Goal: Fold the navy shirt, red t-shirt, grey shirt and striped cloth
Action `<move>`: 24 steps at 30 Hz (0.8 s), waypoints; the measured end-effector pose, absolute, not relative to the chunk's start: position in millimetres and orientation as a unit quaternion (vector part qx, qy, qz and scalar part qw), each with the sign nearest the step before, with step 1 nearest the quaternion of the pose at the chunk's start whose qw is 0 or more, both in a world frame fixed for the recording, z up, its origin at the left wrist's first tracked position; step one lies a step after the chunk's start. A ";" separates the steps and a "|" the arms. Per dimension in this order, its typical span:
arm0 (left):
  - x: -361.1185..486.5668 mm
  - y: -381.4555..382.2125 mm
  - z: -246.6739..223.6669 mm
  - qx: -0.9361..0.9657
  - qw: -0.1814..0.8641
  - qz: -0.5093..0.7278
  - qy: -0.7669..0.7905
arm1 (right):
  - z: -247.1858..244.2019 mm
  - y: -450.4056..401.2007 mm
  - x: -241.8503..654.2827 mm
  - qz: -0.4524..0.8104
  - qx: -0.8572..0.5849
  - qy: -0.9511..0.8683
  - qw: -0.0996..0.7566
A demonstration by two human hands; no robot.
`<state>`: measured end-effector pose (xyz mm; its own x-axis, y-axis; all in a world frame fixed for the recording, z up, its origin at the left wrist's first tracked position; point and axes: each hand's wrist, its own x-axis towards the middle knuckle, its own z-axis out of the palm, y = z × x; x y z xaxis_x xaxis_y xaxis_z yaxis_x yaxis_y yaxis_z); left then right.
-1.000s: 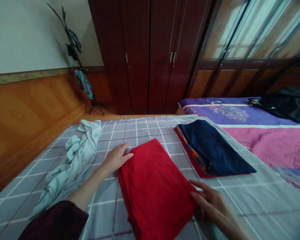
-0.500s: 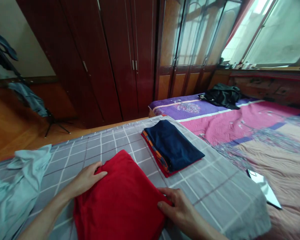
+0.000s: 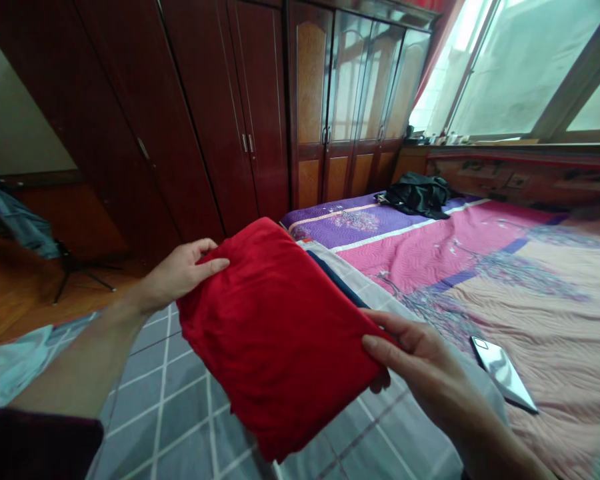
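You now have the folded red cloth [image 3: 280,333] up in both hands, apparently clear of the grey checked sheet [image 3: 150,393], where half a second ago it lay on it. That likely means its folds now depend on your two grips alone, so uneven tension could loosen them.

Your left hand [image 3: 183,270] pinches it at the cloth's ten o'clock, thumb on top, fingers mostly hidden behind the edge. Your right hand [image 3: 420,353] is closed on it at three o'clock, thumb above, fingertips showing below.

Compared with the earlier frame, your view is swung further right. The navy garment [image 3: 337,279], in full sight then, shows only a strip past the cloth's one-to-two o'clock edge. The pale garment [image 3: 10,357] at nine o'clock is cut down to a corner at the picture's edge.
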<state>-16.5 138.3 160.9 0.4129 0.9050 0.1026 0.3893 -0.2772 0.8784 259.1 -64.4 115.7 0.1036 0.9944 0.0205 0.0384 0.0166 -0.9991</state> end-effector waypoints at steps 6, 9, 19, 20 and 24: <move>63.2 197.4 165.1 0.762 0.399 0.316 0.400 | 95.9 -17.7 322.7 0.424 -0.545 -0.425 0.585; 92.4 216.8 125.0 0.792 0.296 0.288 0.449 | 51.8 6.0 350.7 0.415 -0.607 -0.378 0.562; 105.5 176.8 20.1 0.887 0.216 0.171 0.371 | 2.1 16.1 362.4 0.359 -0.695 -0.380 0.493; 103.7 172.8 17.7 0.893 0.207 0.145 0.373 | 3.2 16.2 362.1 0.354 -0.700 -0.380 0.490; 82.9 159.0 17.4 0.899 0.182 0.088 0.389 | -0.5 17.7 364.5 0.339 -0.710 -0.382 0.485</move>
<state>82.9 159.0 17.4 0.6819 0.7312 0.0168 0.6674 -0.6315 0.3947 364.5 17.7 -0.5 0.4781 0.8712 -0.1111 0.2123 -0.2374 -0.9479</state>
